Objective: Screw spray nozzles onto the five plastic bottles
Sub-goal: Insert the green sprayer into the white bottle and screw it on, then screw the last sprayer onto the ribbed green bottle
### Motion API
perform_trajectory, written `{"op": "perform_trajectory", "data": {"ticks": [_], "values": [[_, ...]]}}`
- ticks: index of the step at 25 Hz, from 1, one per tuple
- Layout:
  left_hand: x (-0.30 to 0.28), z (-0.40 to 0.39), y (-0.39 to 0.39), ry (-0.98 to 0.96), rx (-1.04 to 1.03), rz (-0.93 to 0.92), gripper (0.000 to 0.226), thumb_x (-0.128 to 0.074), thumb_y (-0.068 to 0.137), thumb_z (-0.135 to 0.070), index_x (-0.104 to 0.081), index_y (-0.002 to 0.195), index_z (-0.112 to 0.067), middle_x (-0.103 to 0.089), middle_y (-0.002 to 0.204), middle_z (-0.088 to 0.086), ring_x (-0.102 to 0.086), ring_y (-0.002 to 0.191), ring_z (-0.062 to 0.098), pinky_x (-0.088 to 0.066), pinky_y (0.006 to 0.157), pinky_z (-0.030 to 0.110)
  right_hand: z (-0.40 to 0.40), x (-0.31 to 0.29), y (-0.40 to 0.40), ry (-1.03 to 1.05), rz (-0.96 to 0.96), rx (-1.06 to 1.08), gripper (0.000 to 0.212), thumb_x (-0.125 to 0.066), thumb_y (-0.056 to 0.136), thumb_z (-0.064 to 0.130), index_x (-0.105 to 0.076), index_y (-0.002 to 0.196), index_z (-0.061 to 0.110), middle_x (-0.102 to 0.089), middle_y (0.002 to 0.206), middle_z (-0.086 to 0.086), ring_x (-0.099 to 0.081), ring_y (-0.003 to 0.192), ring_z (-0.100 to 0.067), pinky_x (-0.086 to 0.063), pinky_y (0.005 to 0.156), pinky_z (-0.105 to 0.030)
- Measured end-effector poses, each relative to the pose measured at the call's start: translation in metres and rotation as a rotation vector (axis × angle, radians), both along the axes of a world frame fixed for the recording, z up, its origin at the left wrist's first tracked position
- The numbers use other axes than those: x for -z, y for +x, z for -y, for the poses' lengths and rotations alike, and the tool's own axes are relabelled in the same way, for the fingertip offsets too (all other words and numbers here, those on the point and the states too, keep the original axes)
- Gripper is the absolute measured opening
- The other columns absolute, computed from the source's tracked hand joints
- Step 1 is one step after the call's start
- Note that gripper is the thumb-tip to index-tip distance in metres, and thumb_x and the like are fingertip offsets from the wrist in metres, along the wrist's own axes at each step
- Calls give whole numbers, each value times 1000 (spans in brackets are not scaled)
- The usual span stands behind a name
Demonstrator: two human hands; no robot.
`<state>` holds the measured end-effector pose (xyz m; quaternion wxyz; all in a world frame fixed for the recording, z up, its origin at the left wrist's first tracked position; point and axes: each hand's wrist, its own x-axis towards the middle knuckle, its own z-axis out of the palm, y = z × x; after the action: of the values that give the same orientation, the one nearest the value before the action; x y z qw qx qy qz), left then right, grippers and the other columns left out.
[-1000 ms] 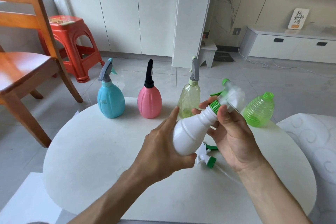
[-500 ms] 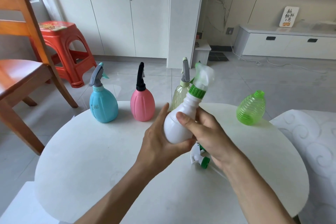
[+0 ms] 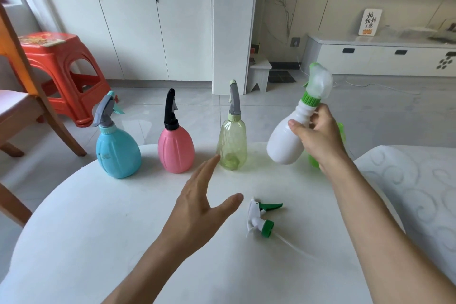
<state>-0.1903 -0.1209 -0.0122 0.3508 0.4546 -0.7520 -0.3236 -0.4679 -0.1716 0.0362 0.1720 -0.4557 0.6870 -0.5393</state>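
On the white table [image 3: 98, 242] I saw my right hand [image 3: 318, 140] gripping the white bottle [image 3: 283, 143] by its neck, raised and tilted, nozzle fitted. My left hand [image 3: 197, 210] hovered empty, fingers spread. A loose nozzle [image 3: 259, 219] lay between my arms.

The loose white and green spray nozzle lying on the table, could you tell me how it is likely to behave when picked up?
The white and green plastic spray nozzle looks small and hollow, so probably very light. Its thin clear dip tube trails across the round white table and will likely flop and swing. It lies on its side with an uneven shape, so it should hardly roll, though smooth plastic may slip.
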Motion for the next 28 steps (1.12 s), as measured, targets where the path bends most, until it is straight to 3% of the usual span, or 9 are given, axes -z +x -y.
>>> {"op": "perform_trajectory", "data": {"ticks": [3,5,9,15,18,21,23,25,28], "values": [[3,-5,4,-83,33,103,73,-68,83,-52,-31,146,-46,-26,136,-42,-25,124,-25,-20,98,-1,20,32,-5,99,-161,-53,38,-73,85,20,-54,117,17,-67,111,-4,-63,104,-29,-47,80,-35],[7,-8,5,-120,69,168,73,-68,85,-51,-31,147,-43,-26,141,-37,-25,123,-24,-17,92,-6,28,47,-7,115,-201,-79,34,-72,86,20,-53,115,15,-67,110,-6,-62,106,-29,-45,79,-34],[7,-10,6,-120,107,237,72,-67,85,-52,-32,148,-42,-26,147,-30,-46,125,5,-29,92,4,36,58,-12,89,-145,-98,37,-70,89,21,-52,122,17,-65,111,-1,-61,109,-28,-45,82,-34],[5,-8,5,-134,111,247,69,-68,85,-48,-36,146,-40,-33,149,-24,-47,123,4,-37,88,10,21,59,-15,63,-180,-75,57,-78,82,33,-53,132,18,-66,124,2,-59,118,-23,-43,85,-31],[2,-8,4,-144,101,266,67,-70,84,-47,-40,144,-41,-37,147,-24,-55,96,10,-36,79,7,0,40,-24,-178,-260,104,46,-73,83,46,-60,117,18,-70,105,1,-65,96,-21,-50,79,-35],[-2,-7,2,-163,91,271,66,-72,82,-45,-44,141,-40,-43,144,-23,-47,67,8,-36,76,5,-11,28,-41,-385,-304,405,35,-66,84,41,-57,106,15,-67,91,1,-64,81,-25,-42,68,-30],[-4,-8,0,-164,94,274,65,-73,82,-43,-46,141,-39,-44,143,-22,-49,62,4,-35,77,3,-9,35,-54,-260,-288,523,51,-69,81,38,-53,122,12,-65,116,-8,-60,102,-35,-39,77,-33],[-5,-9,0,-160,100,274,65,-73,82,-42,-46,141,-38,-44,142,-23,-50,64,4,-35,79,2,-4,51,-67,49,-230,479,83,-77,77,41,-37,145,14,-49,146,-11,-47,126,-39,-38,96,-43],[-4,-9,4,-169,81,320,66,-74,82,-40,-46,141,-38,-44,142,-22,-49,67,10,-36,80,7,1,72,-80,270,-115,345,98,-82,73,44,-28,151,20,-45,151,-11,-44,133,-36,-37,104,-45]]}}
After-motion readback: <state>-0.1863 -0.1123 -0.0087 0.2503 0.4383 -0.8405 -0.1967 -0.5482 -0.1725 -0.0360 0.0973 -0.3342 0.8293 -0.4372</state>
